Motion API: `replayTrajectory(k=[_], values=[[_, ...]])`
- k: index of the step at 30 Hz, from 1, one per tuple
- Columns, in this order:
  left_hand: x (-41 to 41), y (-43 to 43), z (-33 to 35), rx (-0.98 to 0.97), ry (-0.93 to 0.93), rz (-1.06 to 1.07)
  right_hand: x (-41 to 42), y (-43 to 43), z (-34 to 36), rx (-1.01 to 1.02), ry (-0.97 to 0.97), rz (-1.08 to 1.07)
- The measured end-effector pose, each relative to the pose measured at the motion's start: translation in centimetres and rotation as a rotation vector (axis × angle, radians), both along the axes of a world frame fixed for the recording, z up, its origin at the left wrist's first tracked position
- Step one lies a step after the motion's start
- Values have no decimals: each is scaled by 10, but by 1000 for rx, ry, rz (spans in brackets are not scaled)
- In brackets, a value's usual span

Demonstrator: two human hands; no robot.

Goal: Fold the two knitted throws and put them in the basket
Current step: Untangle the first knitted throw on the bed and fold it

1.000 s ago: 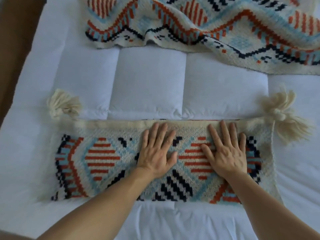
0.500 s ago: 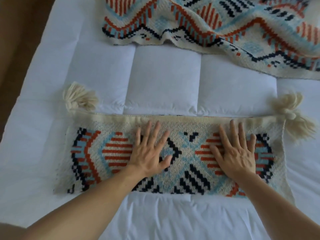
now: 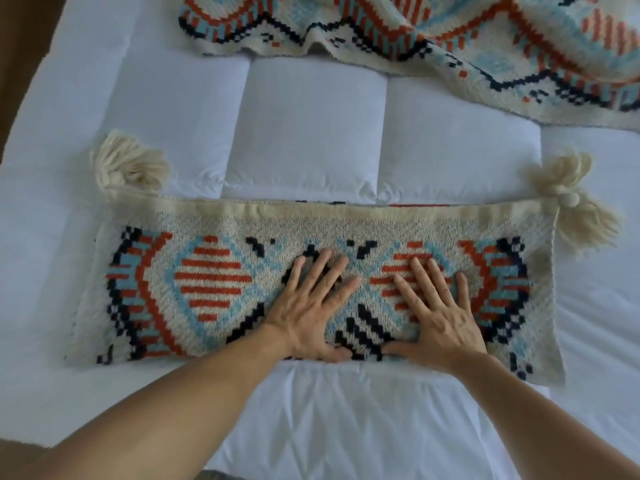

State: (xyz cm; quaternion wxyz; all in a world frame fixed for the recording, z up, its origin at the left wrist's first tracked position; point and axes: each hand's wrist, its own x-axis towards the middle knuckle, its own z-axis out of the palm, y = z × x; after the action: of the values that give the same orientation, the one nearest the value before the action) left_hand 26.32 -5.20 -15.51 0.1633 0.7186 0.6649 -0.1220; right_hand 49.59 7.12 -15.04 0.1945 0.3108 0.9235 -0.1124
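Left hand point(image 3: 313, 317) and right hand point(image 3: 440, 315), fingers straight and spread, press flat on folded throw point(image 3: 194, 289) atop white bed point(image 3: 311, 126); second throw point(image 3: 450, 46) lies unfolded beyond.

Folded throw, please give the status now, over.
Left hand and right hand flat on folded throw. Second throw spread out beyond it. Basket not in view.

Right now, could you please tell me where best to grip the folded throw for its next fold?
Probably its right short end, both corners pinched, coming from the right: the folded throw lies as a long flat strip, that end uncovered.
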Motion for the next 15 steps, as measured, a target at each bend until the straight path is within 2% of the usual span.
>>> replayTrajectory(k=[5, 9, 15], values=[[-3, -1, 14, 39, 27, 30, 37, 19, 10, 45, 57, 55], [-4, -5, 15, 84, 28, 134, 82, 38, 14, 52, 9, -72], [-3, -3, 15, 64, 55, 121, 84, 38, 6, 15, 44, -282]])
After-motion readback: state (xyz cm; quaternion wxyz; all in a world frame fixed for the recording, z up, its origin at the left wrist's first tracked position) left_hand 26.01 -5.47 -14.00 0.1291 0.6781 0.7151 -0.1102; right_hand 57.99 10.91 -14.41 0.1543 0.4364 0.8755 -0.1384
